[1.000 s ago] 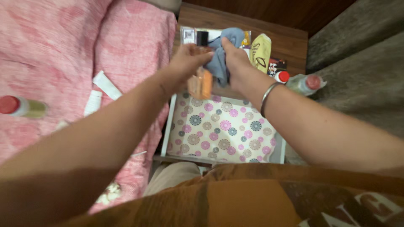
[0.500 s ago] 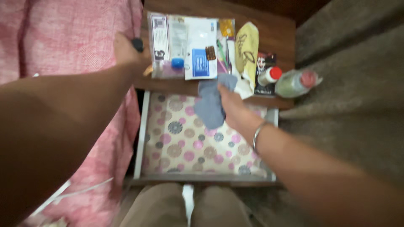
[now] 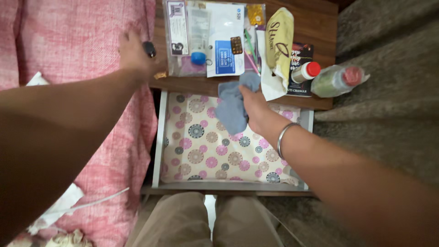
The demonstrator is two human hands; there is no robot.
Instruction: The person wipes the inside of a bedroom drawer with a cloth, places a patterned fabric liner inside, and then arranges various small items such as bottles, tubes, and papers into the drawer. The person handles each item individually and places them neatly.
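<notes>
right hand [image 3: 256, 112] has a blue-grey cloth [image 3: 231, 107] bunched in its grip, thumb and fingers pressed on the top edge, rest of it hanging down over the back of the open drawer [image 3: 157, 137] with the flowery liner. left hand [image 3: 135, 55] is out at the left corner of the table [image 3: 320, 20], grip closed round a small bottle with a dark cap [image 3: 149, 49], only the cap and a bit of orange below really show

things i'd worry about: the table is packed right up to the front edge. the clear pouch [image 3: 192, 39], yellow bag [image 3: 280, 39], red-capped bottle [image 3: 302, 72] and the plastic bottle [image 3: 338, 80] lying on its side are all close to the cloth hand, so a swipe or a lifted elbow could knock one into the drawer or off the right end. the bottle in the left hand sits over the gap between table and pink bed [image 3: 82, 41], so a loose hold could drop it down there
</notes>
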